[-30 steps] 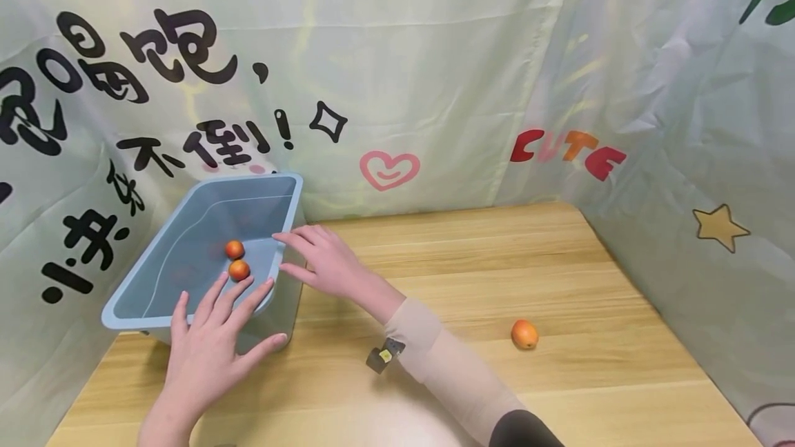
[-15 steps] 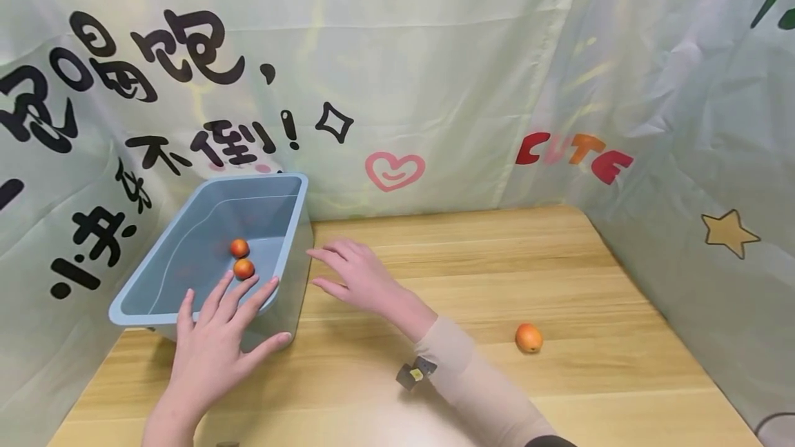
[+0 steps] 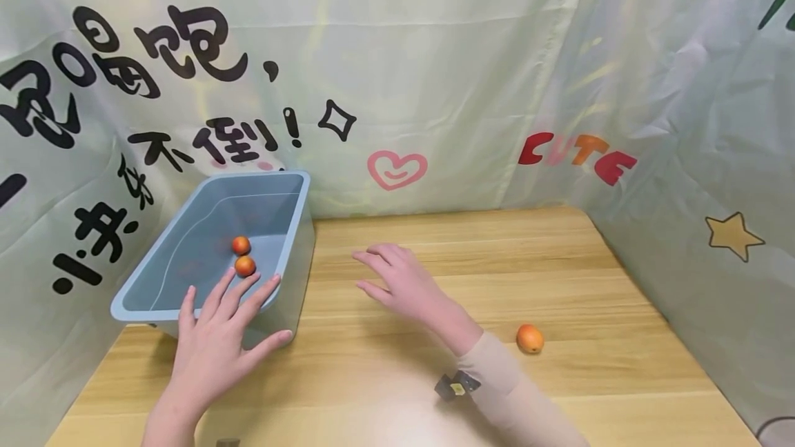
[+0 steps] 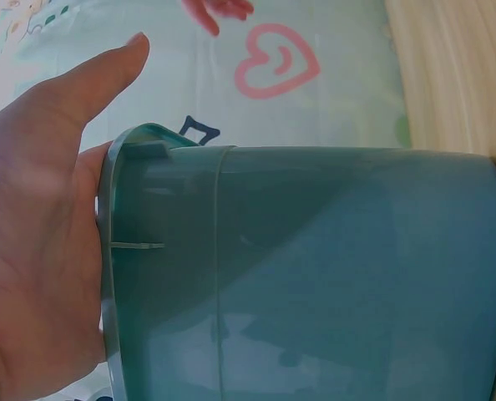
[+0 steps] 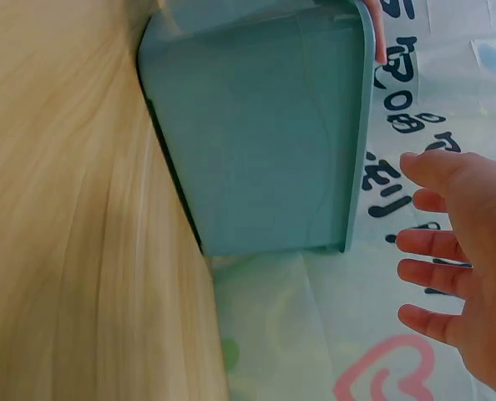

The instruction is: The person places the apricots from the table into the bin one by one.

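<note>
A blue plastic bin stands at the left of the table, with two small orange fruits close together on its floor. My left hand rests on the bin's near rim, fingers spread and reaching over the edge. In the left wrist view, that hand lies against the rim beside the bin's outer wall. Right of the bin, my right hand is over the table with relaxed fingers, holding nothing. The right wrist view has this hand apart from the bin. Another orange fruit lies on the table's right side.
The light wooden table meets printed fabric at the back and right. A small dark device is on the right wrist. A dark object shows at the bottom edge of the head view.
My right hand has left the bin's right rim and moved right over the table. The left hand stays on the near rim. The head view has shifted slightly.
</note>
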Action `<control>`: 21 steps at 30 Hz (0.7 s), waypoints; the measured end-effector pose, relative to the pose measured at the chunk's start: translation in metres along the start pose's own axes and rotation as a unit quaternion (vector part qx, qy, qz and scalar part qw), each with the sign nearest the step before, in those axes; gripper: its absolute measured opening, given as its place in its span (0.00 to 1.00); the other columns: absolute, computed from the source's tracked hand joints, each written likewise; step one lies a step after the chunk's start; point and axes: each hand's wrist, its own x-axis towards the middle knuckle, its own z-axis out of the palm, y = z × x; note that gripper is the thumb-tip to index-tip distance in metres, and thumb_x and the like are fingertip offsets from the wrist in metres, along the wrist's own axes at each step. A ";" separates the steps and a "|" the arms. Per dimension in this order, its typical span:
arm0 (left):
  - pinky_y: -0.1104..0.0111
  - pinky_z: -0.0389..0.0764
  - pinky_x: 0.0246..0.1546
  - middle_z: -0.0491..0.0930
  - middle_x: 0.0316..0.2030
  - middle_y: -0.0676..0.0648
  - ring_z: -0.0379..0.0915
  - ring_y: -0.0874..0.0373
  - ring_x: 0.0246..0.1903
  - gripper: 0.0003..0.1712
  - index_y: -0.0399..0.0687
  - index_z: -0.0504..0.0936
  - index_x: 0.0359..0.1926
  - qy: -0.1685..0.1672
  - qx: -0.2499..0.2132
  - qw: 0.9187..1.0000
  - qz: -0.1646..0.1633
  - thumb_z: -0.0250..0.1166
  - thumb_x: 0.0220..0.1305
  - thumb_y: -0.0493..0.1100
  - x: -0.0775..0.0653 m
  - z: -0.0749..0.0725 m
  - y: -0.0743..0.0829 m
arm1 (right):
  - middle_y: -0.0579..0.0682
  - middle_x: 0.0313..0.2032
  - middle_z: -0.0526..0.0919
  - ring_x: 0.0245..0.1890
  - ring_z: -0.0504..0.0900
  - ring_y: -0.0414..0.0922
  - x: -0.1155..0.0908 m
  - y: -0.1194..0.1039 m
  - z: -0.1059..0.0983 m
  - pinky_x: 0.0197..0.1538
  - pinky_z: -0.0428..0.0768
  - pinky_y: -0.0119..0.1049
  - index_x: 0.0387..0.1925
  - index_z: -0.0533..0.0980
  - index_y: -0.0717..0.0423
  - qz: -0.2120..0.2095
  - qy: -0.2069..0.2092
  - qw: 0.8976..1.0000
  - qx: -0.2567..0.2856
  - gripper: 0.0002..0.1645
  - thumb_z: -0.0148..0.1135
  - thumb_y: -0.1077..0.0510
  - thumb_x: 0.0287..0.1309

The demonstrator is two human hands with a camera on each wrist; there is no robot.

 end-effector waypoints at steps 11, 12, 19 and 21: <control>0.33 0.42 0.67 0.70 0.66 0.50 0.51 0.49 0.74 0.48 0.73 0.66 0.69 0.006 -0.007 1.000 0.002 0.71 0.45 0.69 0.001 0.000 0.000 | 0.50 0.51 0.79 0.54 0.78 0.49 -0.040 0.021 -0.028 0.60 0.75 0.46 0.60 0.75 0.49 0.033 -0.029 0.999 -0.019 0.27 0.64 0.47 0.61; 0.34 0.42 0.67 0.70 0.65 0.50 0.51 0.49 0.73 0.48 0.73 0.66 0.69 0.006 -0.008 1.000 0.002 0.71 0.45 0.69 0.001 0.000 0.000 | 0.51 0.51 0.79 0.54 0.78 0.49 -0.043 0.023 -0.030 0.60 0.75 0.47 0.60 0.75 0.49 0.037 -0.032 0.999 -0.021 0.27 0.64 0.46 0.61; 0.33 0.41 0.67 0.70 0.65 0.50 0.51 0.49 0.74 0.48 0.73 0.66 0.69 0.004 -0.005 1.000 0.003 0.71 0.45 0.69 0.000 0.001 -0.001 | 0.52 0.50 0.79 0.53 0.77 0.50 -0.072 0.033 -0.042 0.57 0.76 0.50 0.59 0.76 0.50 0.039 -0.031 0.998 -0.043 0.28 0.65 0.47 0.58; 0.33 0.42 0.67 0.70 0.65 0.50 0.52 0.48 0.73 0.48 0.73 0.65 0.70 0.001 -0.003 1.000 0.002 0.70 0.45 0.69 0.000 0.000 -0.001 | 0.52 0.49 0.80 0.53 0.78 0.51 -0.080 0.035 -0.044 0.56 0.76 0.51 0.58 0.76 0.51 0.032 -0.023 0.998 -0.050 0.27 0.66 0.48 0.58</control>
